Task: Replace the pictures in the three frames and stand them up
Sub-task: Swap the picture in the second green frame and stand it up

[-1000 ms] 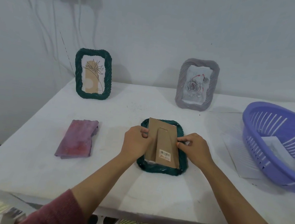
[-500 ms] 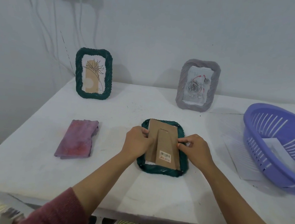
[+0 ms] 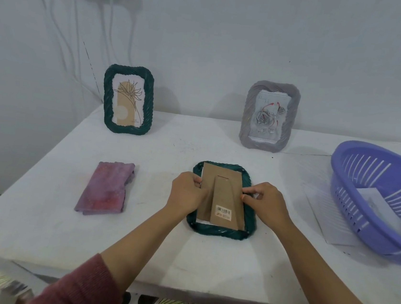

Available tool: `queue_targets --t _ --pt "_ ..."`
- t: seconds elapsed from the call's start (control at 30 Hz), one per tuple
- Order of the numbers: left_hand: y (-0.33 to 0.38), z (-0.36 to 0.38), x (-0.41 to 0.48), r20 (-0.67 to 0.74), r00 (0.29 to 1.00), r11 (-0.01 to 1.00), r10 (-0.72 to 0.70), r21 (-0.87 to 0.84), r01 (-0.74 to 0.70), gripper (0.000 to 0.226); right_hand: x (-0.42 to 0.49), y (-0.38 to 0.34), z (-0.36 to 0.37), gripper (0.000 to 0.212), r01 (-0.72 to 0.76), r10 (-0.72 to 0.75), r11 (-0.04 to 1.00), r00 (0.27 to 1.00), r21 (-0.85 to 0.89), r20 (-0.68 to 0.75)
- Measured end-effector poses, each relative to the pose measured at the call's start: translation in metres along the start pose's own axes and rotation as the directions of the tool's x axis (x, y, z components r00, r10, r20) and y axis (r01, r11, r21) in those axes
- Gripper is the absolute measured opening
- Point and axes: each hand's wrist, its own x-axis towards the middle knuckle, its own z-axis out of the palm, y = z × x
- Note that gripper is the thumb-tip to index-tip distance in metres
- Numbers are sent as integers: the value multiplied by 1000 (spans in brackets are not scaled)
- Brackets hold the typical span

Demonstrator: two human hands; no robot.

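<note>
A dark green picture frame (image 3: 220, 230) lay face down near the middle of the white table (image 3: 158, 247), its brown cardboard backing (image 3: 221, 196) uppermost with the folded stand and a barcode sticker (image 3: 223, 212) showing. The left hand (image 3: 185, 195) gripped the backing's left edge, fingers curled over it, while the right hand (image 3: 267, 205) pinched the right edge between thumb and fingertips. At the back of the table, against the wall, a second green frame (image 3: 128, 100) holding a line-drawn flower picture stood upright on the left, and a grey frame (image 3: 269, 116) with a rose picture stood upright on the right, well apart. A folded purple cloth (image 3: 106, 188) lay to the left of the hands. On the right, a purple slotted basket (image 3: 374, 196) held a sheet of paper (image 3: 376, 204), and another sheet (image 3: 332, 216) lay beside it on the table.
</note>
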Motion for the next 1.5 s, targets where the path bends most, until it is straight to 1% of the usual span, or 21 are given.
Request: queue_targets --t 0.07,0.13,0.23,0.4,0.47,0.57,0.7,0.8,0.83,0.9,0.97,1.0,1.1,1.2,1.27,1.3,1.33,1.4,1.43,1.5 --pt "0 -1 0 6 1000 999 -25 -34 25 27 0 0 0 25 -9 9 1000 1000 1 4" --pt "1 -3 1 43 997 990 -68 -120 73 31 1 -1 -1 24 -5 5 1000 1000 9 13" --pt "2 -8 3 135 987 961 -91 -248 122 42 1 -2 -4 22 -14 13 999 1000 38 22" --pt "5 -23 5 210 974 895 -86 -413 168 40 3 1 -6 23 -30 27 997 999 72 40" --pt "5 -37 8 200 976 886 -86 -433 167 40 3 2 -7 26 -18 14 998 997 62 73" --pt "0 -67 13 148 984 892 -104 -425 158 39 4 4 -7 31 -5 3 1000 990 11 139" --pt "-29 -108 21 93 978 913 -188 -350 209 38 4 5 -5 32 3 -3 1000 987 -3 163" --pt "-48 -119 21 110 952 915 -284 -266 304 40 4 6 -4 32 6 -3 1000 987 -13 159" --pt "-49 -117 18 119 949 922 -293 -229 313 40 4 6 -5 32 7 -4 1000 987 -14 159" --pt "-49 -112 17 79 960 949 -268 -150 278 37 4 6 -5 32 8 -6 1000 987 -15 158" --pt "-47 -107 17 20 974 974 -224 -37 225 34 4 6 -5 32 9 -6 1000 987 -19 159" --pt "-47 -104 19 5 980 980 -199 20 199 33 4 6 -5 32 10 -6 1000 987 -23 159" --pt "-45 -96 17 -16 987 980 -163 117 164 32 5 5 -5 32 7 0 999 987 -42 159" --pt "-39 -87 11 -124 992 950 -29 306 66 31 4 5 -5 32 -7 13 999 988 -41 155" --pt "-30 -77 6 -182 978 949 97 314 -35 24 3 5 -4 32 -12 17 999 988 -32 151" --pt "-26 -68 6 -161 975 945 155 311 -99 17 3 5 -4 32 -11 16 999 988 -30 151" --pt "-22 -58 5 -110 972 933 209 319 -165 14 4 5 -4 32 -9 13 1000 988 -30 151" --pt "-18 -33 1 13 973 913 232 343 -223 17 4 4 -5 32 -10 15 999 988 -32 152" --pt "-17 -21 -1 49 977 900 205 383 -208 17 3 4 -5 32 -15 19 999 988 -30 150" --pt "-18 -4 -1 59 987 845 153 511 -161 31 3 4 -5 32 -18 21 1000 989 -21 144"
